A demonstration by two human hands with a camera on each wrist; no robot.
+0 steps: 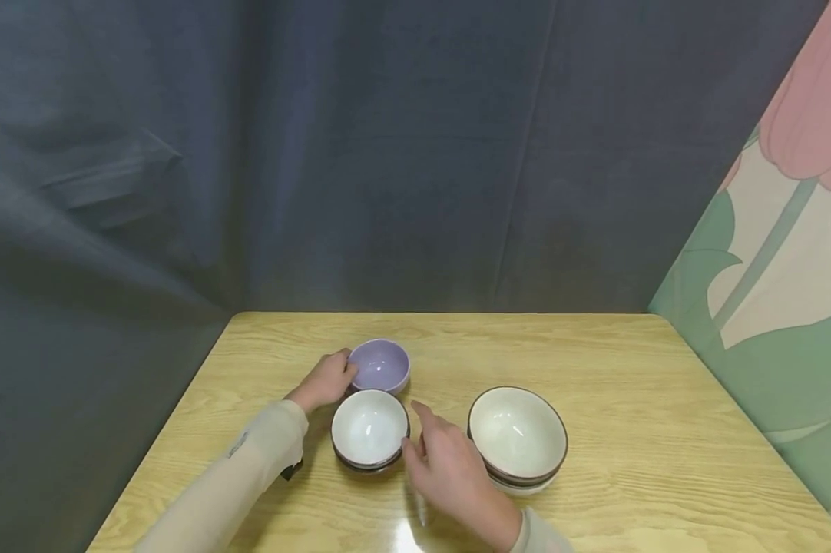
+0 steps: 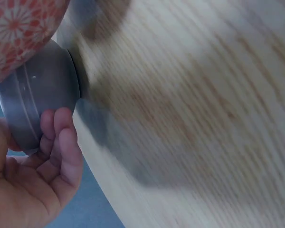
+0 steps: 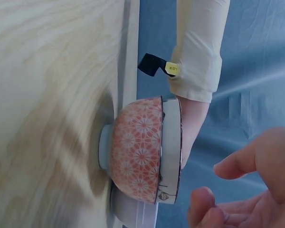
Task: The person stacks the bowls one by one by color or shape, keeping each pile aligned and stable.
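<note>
My left hand (image 1: 328,379) pinches the left rim of a small purple bowl (image 1: 382,365), thumb over the rim and fingers curled against the outer wall. This bowl (image 2: 47,80) looks grey in the left wrist view, and its base is close to the table. Just nearer to me is a stack of two small bowls: a white-inside bowl (image 1: 370,427) nests in a red flower-patterned bowl (image 3: 137,147). To the right of that stack, my right hand (image 1: 453,465) hovers with thumb and fingers apart and nothing between them.
A stack of larger bowls (image 1: 518,432), cream inside with dark rims, stands to the right of my right hand. The wooden table (image 1: 664,430) runs back to a dark curtain (image 1: 402,153). A tulip-patterned cloth (image 1: 789,307) hangs along the right side.
</note>
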